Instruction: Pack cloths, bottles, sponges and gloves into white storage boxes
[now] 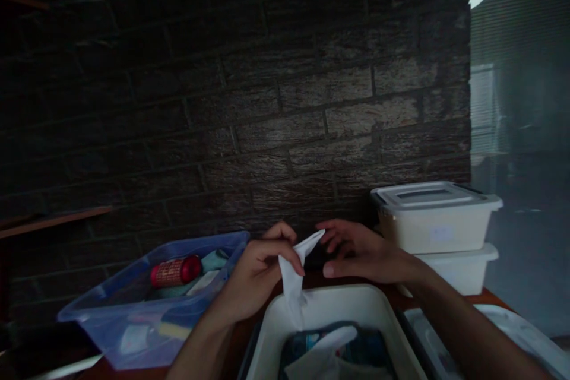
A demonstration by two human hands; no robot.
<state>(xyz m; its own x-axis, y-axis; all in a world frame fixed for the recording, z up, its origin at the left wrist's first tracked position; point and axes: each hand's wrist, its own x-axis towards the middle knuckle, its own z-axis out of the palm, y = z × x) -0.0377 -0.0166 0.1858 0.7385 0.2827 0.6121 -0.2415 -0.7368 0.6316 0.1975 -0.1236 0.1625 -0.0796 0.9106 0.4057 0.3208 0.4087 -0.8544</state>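
Observation:
My left hand [256, 273] is closed in a pinch on a thin white bag or sheet [291, 285] that hangs down into an open white bin [356, 303] in front of me. The upper tip of the white bag points toward my right hand [360, 252], whose fingertips pinch or touch that tip. Inside the white bin lie dark blue packets and more white material [327, 353].
A translucent blue bin [133, 309] at the left holds a red can [176, 271] and other items. Two stacked white lidded boxes [434, 217] stand at the right. A white lid [512, 332] lies at lower right. A dark brick wall is behind.

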